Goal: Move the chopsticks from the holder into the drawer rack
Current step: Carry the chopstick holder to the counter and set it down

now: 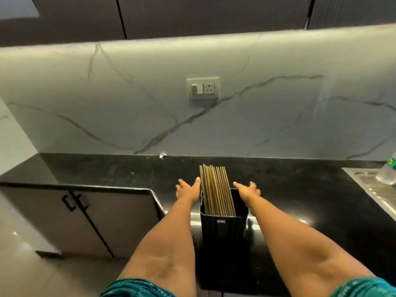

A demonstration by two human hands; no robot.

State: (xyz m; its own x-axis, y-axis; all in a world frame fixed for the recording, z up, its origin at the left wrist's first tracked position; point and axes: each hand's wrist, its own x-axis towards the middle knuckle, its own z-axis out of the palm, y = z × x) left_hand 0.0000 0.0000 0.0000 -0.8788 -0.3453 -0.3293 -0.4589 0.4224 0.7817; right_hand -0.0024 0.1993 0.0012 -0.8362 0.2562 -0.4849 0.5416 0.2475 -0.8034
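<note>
1. While both arms reach forward over the front edge of the counter (300, 189), the holder (224, 228) stands upright on it between them, close to that front edge and near the corner where the counter steps back on the left.
2. The holder is a black ribbed box with an open top and a small label on its near wall.
3. The chopsticks (216, 189) stand in the holder as a tight bundle, filling its left part and sticking out well above the rim, with their tops leaning toward the back edge of the counter.
4. The left hand (188, 188) is just beside the bundle on its left, fingers spread wide and holding nothing; one fingertip looks to be touching or nearly touching the outermost chopstick, but I cannot tell which.
5. The right hand (247, 189) is over the holder's right rim, a little apart from the bundle, fingers loosely spread and also empty.
6. At the right edge of the counter lies a metal draining board (372, 189), and a clear plastic bottle (387, 172) stands on it.
7. On the marble wall (128, 93) behind the back edge there is a switch and socket plate (203, 87).
8. Below the left stretch of counter, a cupboard (64, 211) with dark handles faces the floor.
</note>
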